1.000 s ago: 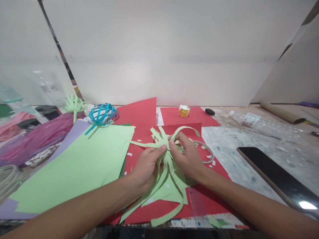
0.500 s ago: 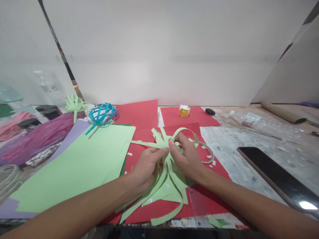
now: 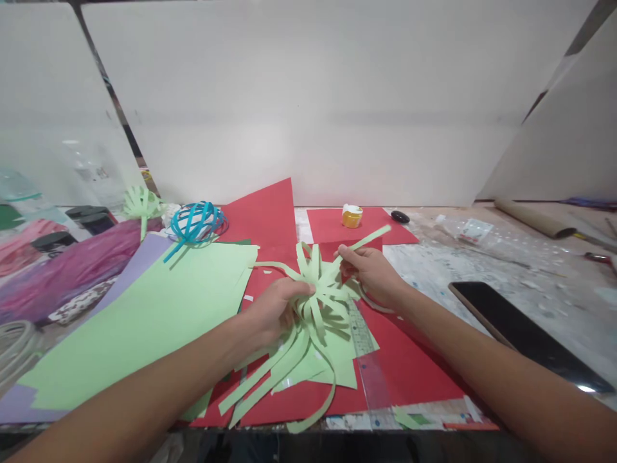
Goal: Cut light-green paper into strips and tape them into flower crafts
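A person's two bare hands work over red paper [image 3: 419, 376] on a paint-marked table [image 3: 463, 263]. Between them, at centre, is a bundle [image 3: 324, 283] of pale green paper strips that fan out from a middle. The left hand [image 3: 276, 307] grips the bundle, thumb pressed on the middle; its other fingers are mostly hidden beneath. The right hand [image 3: 370, 271] pinches one strip [image 3: 373, 238] near the top, the free end poking up and to the right; some of its curled fingers are out of sight.

Below the bundle, loose green pieces [image 3: 344, 373] overlap, their outlines partly covered. A clear ruler [image 3: 372, 379] lies near them, hard to see against the red. Part of a pale ring [image 3: 376, 305] shows under the right hand, the rest covered.

The left forearm hides the lower edge of the green sheets [image 3: 159, 315]. At far left, pale rolls [image 3: 17, 347] are cut off by the frame. Clear bottles [image 3: 94, 172] behind are faint and blurry. A dark phone [image 3: 511, 331] lies to the right.
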The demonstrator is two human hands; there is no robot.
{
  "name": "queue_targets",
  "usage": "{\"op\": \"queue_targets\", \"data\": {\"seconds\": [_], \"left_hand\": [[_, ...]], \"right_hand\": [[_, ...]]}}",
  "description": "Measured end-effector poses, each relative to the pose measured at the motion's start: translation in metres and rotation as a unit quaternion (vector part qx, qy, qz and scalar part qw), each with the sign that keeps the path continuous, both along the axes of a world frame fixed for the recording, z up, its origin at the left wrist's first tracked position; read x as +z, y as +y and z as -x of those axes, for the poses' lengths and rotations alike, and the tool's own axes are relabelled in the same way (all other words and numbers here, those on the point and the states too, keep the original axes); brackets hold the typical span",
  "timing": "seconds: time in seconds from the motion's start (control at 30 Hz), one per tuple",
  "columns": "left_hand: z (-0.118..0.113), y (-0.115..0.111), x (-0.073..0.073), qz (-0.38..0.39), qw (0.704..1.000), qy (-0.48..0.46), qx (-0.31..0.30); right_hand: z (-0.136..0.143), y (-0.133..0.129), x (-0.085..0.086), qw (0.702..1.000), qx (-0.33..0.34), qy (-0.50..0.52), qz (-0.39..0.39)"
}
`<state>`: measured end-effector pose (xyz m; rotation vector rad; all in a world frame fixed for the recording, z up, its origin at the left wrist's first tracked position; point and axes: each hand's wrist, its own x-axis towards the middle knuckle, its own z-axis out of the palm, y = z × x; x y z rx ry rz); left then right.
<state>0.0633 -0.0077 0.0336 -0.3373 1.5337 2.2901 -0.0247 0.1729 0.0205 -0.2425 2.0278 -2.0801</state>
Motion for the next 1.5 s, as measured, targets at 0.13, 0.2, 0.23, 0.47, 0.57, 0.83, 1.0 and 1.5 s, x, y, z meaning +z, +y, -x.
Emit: {"op": "queue_targets", "data": {"seconds": [0.13,0.2,0.23,0.47,0.57,0.83,1.0,1.5], "left_hand": [[0.002,-0.007,0.009,0.0,0.998,-0.05,-0.041],[0.004,-0.014,0.015,0.006,0.998,-0.045,-0.038],[0.005,-0.018,0.019,0.005,0.999,-0.041,-0.032],[0.01,-0.05,0.071,-0.019,1.0,0.006,0.014],[0.01,-0.053,0.104,0.026,0.999,0.042,0.019],[0.023,-0.059,0.164,0.237,0.969,0.063,0.012],[0.027,-0.071,0.183,0.36,0.928,0.04,-0.085],[0.012,-0.07,0.179,0.295,0.95,0.055,-0.084]], "right_hand": [[0.0,0.002,0.004,0.997,0.059,-0.03,0.026],[0.0,0.002,0.005,0.997,0.047,-0.06,0.023],[0.001,0.003,0.004,0.996,0.035,-0.074,0.019],[0.011,0.013,-0.002,0.974,0.115,-0.183,0.072],[0.01,0.015,-0.003,0.968,0.143,-0.188,0.083],[0.007,0.016,0.004,0.967,0.146,-0.19,0.087],[0.003,0.02,0.009,0.966,0.15,-0.191,0.09],[0.01,0.033,0.003,0.986,0.143,-0.082,0.007]]}}
